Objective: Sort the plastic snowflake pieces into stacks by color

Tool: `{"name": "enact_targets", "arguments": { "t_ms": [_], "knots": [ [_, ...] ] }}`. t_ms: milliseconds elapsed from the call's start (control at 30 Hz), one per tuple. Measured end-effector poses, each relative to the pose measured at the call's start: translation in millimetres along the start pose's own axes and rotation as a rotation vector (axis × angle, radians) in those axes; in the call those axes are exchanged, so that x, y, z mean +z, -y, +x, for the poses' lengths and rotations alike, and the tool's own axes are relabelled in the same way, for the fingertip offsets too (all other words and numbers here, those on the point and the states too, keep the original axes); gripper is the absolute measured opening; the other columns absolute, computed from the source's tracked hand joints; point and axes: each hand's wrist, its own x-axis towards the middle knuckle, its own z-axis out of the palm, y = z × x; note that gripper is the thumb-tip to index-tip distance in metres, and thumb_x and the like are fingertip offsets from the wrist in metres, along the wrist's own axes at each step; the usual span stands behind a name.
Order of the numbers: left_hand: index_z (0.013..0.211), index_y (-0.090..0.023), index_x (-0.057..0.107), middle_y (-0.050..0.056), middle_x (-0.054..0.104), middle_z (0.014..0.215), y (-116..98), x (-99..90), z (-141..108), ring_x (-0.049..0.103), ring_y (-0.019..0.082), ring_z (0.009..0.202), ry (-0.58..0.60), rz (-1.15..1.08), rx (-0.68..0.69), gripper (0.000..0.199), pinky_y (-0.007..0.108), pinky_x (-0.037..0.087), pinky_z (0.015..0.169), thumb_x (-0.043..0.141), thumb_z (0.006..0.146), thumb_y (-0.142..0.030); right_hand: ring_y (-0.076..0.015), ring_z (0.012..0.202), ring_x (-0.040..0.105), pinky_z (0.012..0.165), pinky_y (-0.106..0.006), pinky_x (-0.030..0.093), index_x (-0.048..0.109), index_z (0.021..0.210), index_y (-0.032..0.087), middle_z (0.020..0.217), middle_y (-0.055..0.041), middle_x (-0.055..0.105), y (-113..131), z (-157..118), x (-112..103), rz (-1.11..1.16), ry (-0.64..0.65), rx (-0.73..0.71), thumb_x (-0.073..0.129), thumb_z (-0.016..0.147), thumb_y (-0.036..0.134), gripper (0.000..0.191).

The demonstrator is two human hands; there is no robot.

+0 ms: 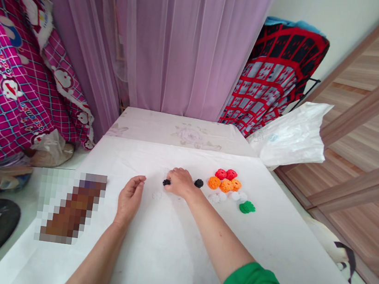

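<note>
My right hand (180, 182) is over the middle of the white table, its fingers closed on a small black crocheted flower (166, 183) that shows at the fingertips. A faint white crocheted flower (156, 196) lies on the cloth just below it, towards me. To the left, my left hand (130, 195) rests on its side near the cloth, fingers loosely curved and apart from the flowers, with nothing visible in it. Another black flower (198, 183) lies just right of my right wrist.
Right of my right arm lie red flowers (226, 174), orange flowers (226, 185), white flowers (217, 197) and green flowers (247, 207) in groups. A blurred-out brown object (72, 210) is at the table's left. A white plastic bag (291, 134) hangs at the far right corner.
</note>
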Motion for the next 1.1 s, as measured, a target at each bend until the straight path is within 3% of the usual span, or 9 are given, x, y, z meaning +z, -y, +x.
{"name": "enact_targets", "arguments": {
  "t_ms": [233, 367, 633, 900, 1100],
  "knots": [
    [0.097, -0.022, 0.064, 0.006, 0.071, 0.101, 2.0, 0.3, 0.3, 0.065, 0.021, 0.098, 0.003, 0.003, 0.011, 0.031, 0.036, 0.048, 0.093, 0.055, 0.081, -0.047, -0.0205, 0.105, 0.058, 0.086, -0.028, 0.041, 0.068, 0.104, 0.023, 0.111, -0.0047, 0.067, -57.1, -17.8, -30.0, 0.064, -0.096, 0.138, 0.062, 0.078, 0.034, 0.029],
    [0.098, -0.022, 0.064, 0.006, 0.070, 0.101, 3.7, -0.5, 1.1, 0.065, 0.020, 0.097, 0.008, 0.009, 0.010, 0.031, 0.036, 0.048, 0.092, 0.055, 0.081, -0.046, -0.0201, 0.103, 0.059, 0.084, -0.026, 0.041, 0.069, 0.103, 0.023, 0.110, -0.0041, 0.067, -78.9, -31.2, -31.6, 0.067, -0.070, 0.134, 0.065, 0.075, 0.031, 0.029],
    [0.098, -0.021, 0.064, 0.006, 0.070, 0.102, 4.1, -0.8, 0.4, 0.064, 0.021, 0.098, 0.010, -0.011, 0.000, 0.032, 0.037, 0.047, 0.094, 0.056, 0.081, -0.047, -0.0204, 0.101, 0.059, 0.083, -0.026, 0.040, 0.069, 0.101, 0.022, 0.105, -0.0050, 0.068, -74.8, -38.1, -16.4, 0.033, -0.049, 0.078, 0.062, 0.077, 0.030, 0.026],
    [0.098, -0.021, 0.064, 0.007, 0.070, 0.102, 2.8, -0.4, 1.2, 0.064, 0.022, 0.100, 0.013, -0.013, 0.005, 0.034, 0.038, 0.047, 0.096, 0.056, 0.080, -0.049, -0.0209, 0.104, 0.056, 0.085, -0.027, 0.038, 0.067, 0.109, 0.021, 0.111, -0.0059, 0.066, -74.3, -42.3, -20.8, 0.015, -0.026, 0.072, 0.061, 0.078, 0.026, 0.032],
    [0.098, -0.021, 0.064, 0.006, 0.071, 0.102, 4.3, -0.4, 0.9, 0.064, 0.020, 0.099, 0.012, 0.001, 0.010, 0.032, 0.037, 0.047, 0.095, 0.055, 0.081, -0.047, -0.0209, 0.097, 0.053, 0.081, -0.031, 0.035, 0.075, 0.086, 0.023, 0.100, -0.0075, 0.067, -74.1, -54.3, -29.4, -0.121, 0.014, 0.055, 0.050, 0.085, 0.013, 0.027]
  ]
}}
